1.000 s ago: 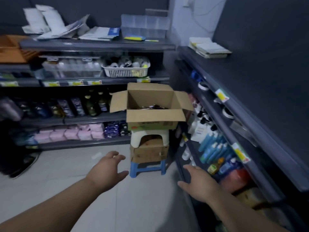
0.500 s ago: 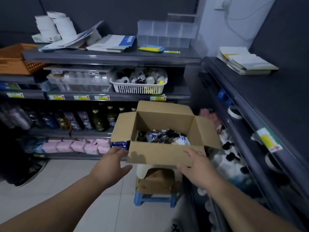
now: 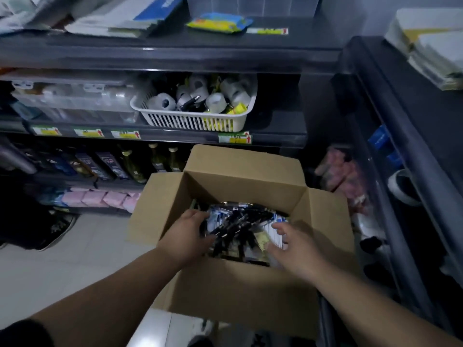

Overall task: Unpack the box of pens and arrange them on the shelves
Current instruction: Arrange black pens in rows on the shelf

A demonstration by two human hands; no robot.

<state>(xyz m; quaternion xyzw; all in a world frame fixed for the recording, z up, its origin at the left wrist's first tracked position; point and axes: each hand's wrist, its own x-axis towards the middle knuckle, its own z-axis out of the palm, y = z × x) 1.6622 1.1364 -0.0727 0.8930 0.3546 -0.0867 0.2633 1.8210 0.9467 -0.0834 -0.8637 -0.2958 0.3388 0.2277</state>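
The open cardboard box (image 3: 240,291) sits in the corner where the two runs of shelves (image 3: 175,56) meet, flaps folded out. The pens (image 3: 235,226) are heaped in the bottom of it, dark barrels among white and blue packs. Most seem to lie slantwise, near left to far right, though it's a blurry jumble. Both hands are down inside. The left hand (image 3: 190,236) has its fingers bent over the heap's left edge; I can't tell if it grips anything. The right hand (image 3: 295,246) is spread, fingers loosely bent, tips at the white packs, holding nothing. A white basket (image 3: 195,121) of tape rolls stands on the shelf behind.
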